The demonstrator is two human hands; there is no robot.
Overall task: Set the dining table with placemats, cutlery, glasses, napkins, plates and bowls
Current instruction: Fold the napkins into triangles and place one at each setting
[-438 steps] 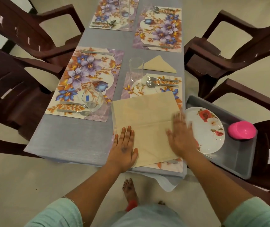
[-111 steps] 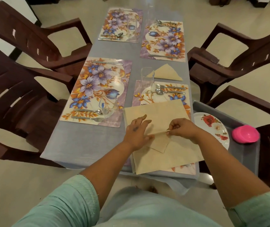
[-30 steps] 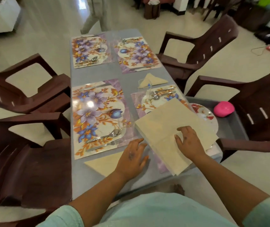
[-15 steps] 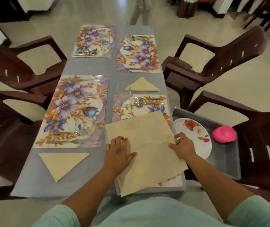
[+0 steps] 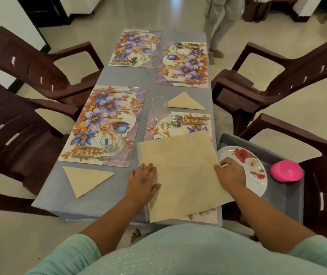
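A stack of beige square napkins (image 5: 184, 171) lies on the near right floral placemat (image 5: 180, 128). My left hand (image 5: 142, 181) rests flat on the stack's left edge. At the right edge, my right hand (image 5: 231, 173) pinches the top napkin with curled fingers. One folded triangle napkin (image 5: 85, 178) lies below the near left placemat (image 5: 107, 120), another (image 5: 184, 102) above the near right one. A fork and a spoon (image 5: 188, 120) and a tall glass (image 5: 158, 108) are on the near right mat. A stemless glass (image 5: 112, 144) is on the left mat.
A grey tray (image 5: 283, 197) on the right chair holds a floral plate (image 5: 246, 161) and a pink bowl (image 5: 285, 170). Two more placemats (image 5: 136, 48) (image 5: 184, 64) with cutlery lie at the far end. Brown chairs (image 5: 39, 68) flank the table (image 5: 109, 195). A person (image 5: 220, 22) stands beyond.
My left hand left the folded triangle napkin on the near left and came to the stack's left edge. My right hand shifted to the stack's right edge.
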